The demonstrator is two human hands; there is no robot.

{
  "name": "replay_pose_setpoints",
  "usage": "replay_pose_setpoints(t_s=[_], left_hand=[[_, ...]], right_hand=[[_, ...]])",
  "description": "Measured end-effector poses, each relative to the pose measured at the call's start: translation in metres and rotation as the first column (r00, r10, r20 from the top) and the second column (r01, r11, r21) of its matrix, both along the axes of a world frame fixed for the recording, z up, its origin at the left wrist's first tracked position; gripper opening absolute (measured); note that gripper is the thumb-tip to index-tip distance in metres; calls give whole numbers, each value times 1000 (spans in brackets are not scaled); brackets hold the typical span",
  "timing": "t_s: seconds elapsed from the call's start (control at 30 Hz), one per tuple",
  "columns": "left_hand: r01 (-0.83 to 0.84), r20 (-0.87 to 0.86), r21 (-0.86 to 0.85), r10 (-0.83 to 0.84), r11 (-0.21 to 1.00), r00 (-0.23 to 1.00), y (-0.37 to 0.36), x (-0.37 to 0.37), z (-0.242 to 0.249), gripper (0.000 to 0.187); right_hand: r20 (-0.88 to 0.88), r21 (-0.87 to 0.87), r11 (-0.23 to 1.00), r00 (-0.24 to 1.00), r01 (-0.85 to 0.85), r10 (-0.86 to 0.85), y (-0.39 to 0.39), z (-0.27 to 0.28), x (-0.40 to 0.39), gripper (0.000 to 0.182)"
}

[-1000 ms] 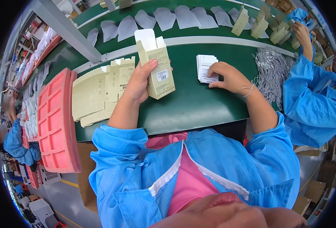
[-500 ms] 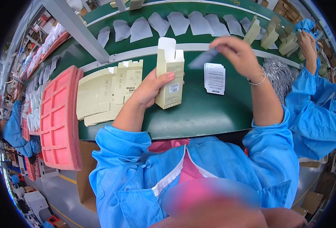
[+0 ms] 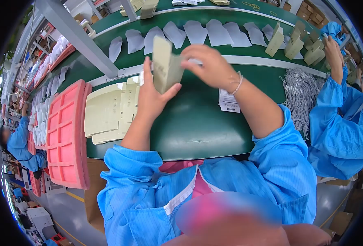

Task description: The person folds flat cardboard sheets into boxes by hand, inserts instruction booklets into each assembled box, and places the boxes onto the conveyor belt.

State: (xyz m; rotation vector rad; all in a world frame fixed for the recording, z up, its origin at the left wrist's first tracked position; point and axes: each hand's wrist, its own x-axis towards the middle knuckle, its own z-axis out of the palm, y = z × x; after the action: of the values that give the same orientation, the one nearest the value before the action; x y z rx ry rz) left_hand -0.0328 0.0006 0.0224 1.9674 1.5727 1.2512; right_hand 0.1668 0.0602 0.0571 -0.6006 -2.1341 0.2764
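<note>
Upright in my left hand (image 3: 154, 92) is a pale green box (image 3: 165, 67), held low between thumb and fingers, its top flap raised. My right hand (image 3: 208, 67) is at the box's upper right edge, fingers bent together; what they hold, if anything, I cannot make out. Below my right wrist, a stack of printed white leaflets (image 3: 229, 101) lies partly hidden on the green table (image 3: 202, 135). Flattened pale green cartons (image 3: 107, 110) lie left of my left forearm.
Pink trays (image 3: 66, 135) stand at the left edge. Behind a metal rail, white pouches (image 3: 195, 33) lie in a row, with open boxes (image 3: 275, 41) at right. Grey cords (image 3: 300, 94) are heaped near a co-worker in blue (image 3: 337, 131). A metal post (image 3: 83, 39) rises back left.
The box has moved up and left and been turned. My right hand has come left from above the leaflets to the box; the blurred sheet it held no longer shows clearly.
</note>
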Motion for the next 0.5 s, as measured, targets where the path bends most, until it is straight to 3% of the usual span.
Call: replay_pose_setpoints(t_s=[0.03,0.07,0.1,0.17,0.2,0.23,0.3,0.33,0.43,0.47,0.5], left_hand=[[-95,-119,99,106,991,987,3,-3,1,93],[-93,-120,94,104,991,987,6,-9,-1,93],[-174,-318,-75,142,982,938,10,-17,-4,94],[-405,-666,-330,93,853,740,17,-28,-15,95],[-405,-663,-335,93,851,743,17,-29,-23,95],[-255,-643,-300,3,919,766,18,-31,-33,95],[71,-621,-206,-186,976,761,20,-32,-41,95],[74,-624,-207,-190,976,758,20,-32,-41,95],[-349,-690,-176,137,921,711,12,-24,-23,91],[-349,-691,-180,134,920,710,11,-22,-18,91],[-321,-628,-288,75,902,774,13,-21,-13,91]], right_hand=[[-3,-5,991,991,137,-137,9,1,9,17],[-2,-14,962,962,272,-272,19,1,23,17],[4,47,926,927,374,-374,34,-1,41,17],[0,136,826,834,547,-552,67,-10,80,16],[-9,159,767,778,621,-628,78,-15,95,16],[-7,158,768,779,620,-627,88,-24,107,16],[43,160,647,650,745,-759,99,-34,121,16],[42,157,644,647,748,-761,104,-37,125,16],[-44,223,639,662,736,-748,109,-41,132,16],[-41,219,640,663,736,-748,109,-43,134,16],[-25,190,641,656,744,-754,110,-45,135,17]])
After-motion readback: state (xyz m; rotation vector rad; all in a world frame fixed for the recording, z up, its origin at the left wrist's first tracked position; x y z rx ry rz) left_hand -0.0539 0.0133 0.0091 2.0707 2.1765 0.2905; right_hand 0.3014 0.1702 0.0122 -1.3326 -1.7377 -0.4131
